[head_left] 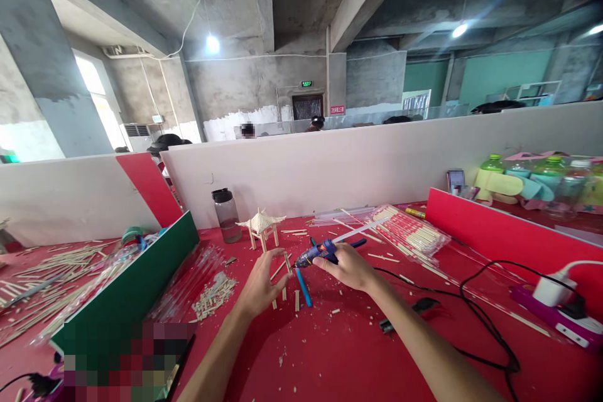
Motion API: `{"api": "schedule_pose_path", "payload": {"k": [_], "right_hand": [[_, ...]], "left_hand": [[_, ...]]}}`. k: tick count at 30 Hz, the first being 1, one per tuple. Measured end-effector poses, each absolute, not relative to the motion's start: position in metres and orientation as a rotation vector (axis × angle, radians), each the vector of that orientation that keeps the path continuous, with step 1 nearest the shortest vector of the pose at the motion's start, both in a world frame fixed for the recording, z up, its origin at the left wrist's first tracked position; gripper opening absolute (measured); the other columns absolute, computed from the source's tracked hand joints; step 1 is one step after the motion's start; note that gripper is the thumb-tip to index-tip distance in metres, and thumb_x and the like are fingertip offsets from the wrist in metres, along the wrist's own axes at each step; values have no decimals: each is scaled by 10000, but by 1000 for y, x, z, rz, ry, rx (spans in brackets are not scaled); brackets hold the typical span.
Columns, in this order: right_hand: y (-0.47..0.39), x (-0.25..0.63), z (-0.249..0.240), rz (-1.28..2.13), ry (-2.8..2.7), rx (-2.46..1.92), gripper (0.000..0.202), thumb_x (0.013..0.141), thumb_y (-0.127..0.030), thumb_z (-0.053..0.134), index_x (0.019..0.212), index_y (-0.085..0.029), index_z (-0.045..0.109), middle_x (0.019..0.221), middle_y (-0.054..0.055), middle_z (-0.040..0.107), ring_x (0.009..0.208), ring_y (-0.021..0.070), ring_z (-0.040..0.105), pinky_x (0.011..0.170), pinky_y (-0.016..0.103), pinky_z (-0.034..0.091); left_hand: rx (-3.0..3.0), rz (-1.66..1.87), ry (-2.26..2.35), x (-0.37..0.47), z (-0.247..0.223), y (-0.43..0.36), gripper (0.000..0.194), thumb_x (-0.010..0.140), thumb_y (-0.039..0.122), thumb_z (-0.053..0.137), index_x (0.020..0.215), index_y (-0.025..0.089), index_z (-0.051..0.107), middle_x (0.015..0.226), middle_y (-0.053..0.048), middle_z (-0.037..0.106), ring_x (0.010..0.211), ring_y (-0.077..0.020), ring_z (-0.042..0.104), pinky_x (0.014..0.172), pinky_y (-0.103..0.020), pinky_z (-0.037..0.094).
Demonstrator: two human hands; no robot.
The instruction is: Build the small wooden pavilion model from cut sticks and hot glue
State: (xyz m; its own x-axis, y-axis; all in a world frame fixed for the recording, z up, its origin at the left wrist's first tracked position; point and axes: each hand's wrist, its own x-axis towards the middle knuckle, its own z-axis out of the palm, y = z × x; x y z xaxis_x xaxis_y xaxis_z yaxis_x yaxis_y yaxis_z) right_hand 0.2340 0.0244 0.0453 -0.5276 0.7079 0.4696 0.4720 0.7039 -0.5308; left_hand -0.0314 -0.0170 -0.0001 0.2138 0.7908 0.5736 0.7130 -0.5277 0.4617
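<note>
The right hand [351, 267] is gripping a blue glue gun [322, 254], its nozzle pointing left toward small sticks [287, 262] at the curved left hand [260, 284]; whether that hand is gripping them cannot be told. A model pavilion [262, 223] is standing beyond, on the red table [301, 352]. Far-wall signs, green [306, 83] and red [338, 109], are showing writing too small to read.

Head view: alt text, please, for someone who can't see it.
Right hand holds a blue glue gun, its tip near small wooden sticks by the left hand; a miniature stick pavilion stands beyond on a red table.
</note>
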Motion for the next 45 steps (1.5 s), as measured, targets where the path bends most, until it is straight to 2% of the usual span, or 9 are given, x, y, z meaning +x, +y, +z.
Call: {"api": "schedule_pose_path", "payload": {"k": [14, 21, 30, 33, 36, 38, 41, 45], "right_hand": [[29, 235, 43, 627, -2119, -884, 489, 926, -603, 481, 667, -200, 583, 614, -3, 593, 612, 172, 567, 614, 270, 376], [35, 239, 36, 923, -2033, -979, 543, 909, -678, 437, 640, -210, 502, 449, -45, 428, 460, 139, 449, 518, 264, 342], [42, 239, 32, 797, -2100, -1058, 524, 869, -637, 533, 595, -198, 452, 533, -43, 446, 553, 129, 451, 561, 250, 298], [40, 241, 33, 976, -2147, -977, 484, 836, -629, 595, 648, -195, 490, 540, -56, 441, 536, 120, 442, 559, 246, 315], [36, 246, 37, 1316, -2016, -935, 457, 807, -636, 629, 742, -200, 509, 552, -66, 456, 489, 118, 462, 526, 251, 350], [34, 251, 40, 1466, -1875, -871, 429, 775, -585, 692, 797, -198, 507, 598, -58, 499, 503, 115, 488, 536, 257, 380], [34, 258, 42, 1484, -1764, -833, 396, 694, -415, 792, 845, -195, 500, 654, -49, 548, 555, 109, 508, 580, 255, 399], [48, 265, 34, 1245, -1732, -1118, 282, 751, -349, 725, 832, -202, 498, 627, -58, 536, 517, 105, 495, 550, 243, 378]], "left_hand": [[2352, 1193, 1465, -29, 0, -18, 458, 891, 361, 632, 1304, 250, 467, 1325, -101, 591, 1272, -283, 543, 1082, -470, 436], [2278, 1237, 1448, -27, 3, -19, 447, 882, 372, 648, 1280, 246, 487, 1318, -96, 600, 1260, -277, 555, 1084, -466, 431], [2012, 1407, 1306, -18, 18, -25, 425, 861, 382, 680, 1236, 240, 541, 1264, -93, 632, 1217, -269, 585, 1082, -455, 422], [1831, 1522, 1196, -19, 18, -22, 441, 853, 410, 692, 1223, 229, 534, 1229, -98, 644, 1185, -258, 604, 1061, -431, 446], [1728, 1588, 1200, -23, 17, -18, 443, 836, 436, 707, 1178, 212, 538, 1205, -105, 644, 1171, -262, 608, 1052, -429, 450], [1736, 1583, 1227, -25, 15, -15, 449, 833, 440, 710, 1178, 211, 536, 1204, -105, 640, 1171, -262, 607, 1057, -433, 443], [1811, 1535, 1271, -27, 10, -13, 459, 845, 433, 698, 1213, 220, 524, 1212, -102, 637, 1176, -259, 604, 1062, -433, 436], [1969, 1437, 1337, -28, 7, -15, 470, 869, 421, 668, 1263, 230, 499, 1232, -96, 637, 1200, -262, 591, 1066, -437, 430]]}}
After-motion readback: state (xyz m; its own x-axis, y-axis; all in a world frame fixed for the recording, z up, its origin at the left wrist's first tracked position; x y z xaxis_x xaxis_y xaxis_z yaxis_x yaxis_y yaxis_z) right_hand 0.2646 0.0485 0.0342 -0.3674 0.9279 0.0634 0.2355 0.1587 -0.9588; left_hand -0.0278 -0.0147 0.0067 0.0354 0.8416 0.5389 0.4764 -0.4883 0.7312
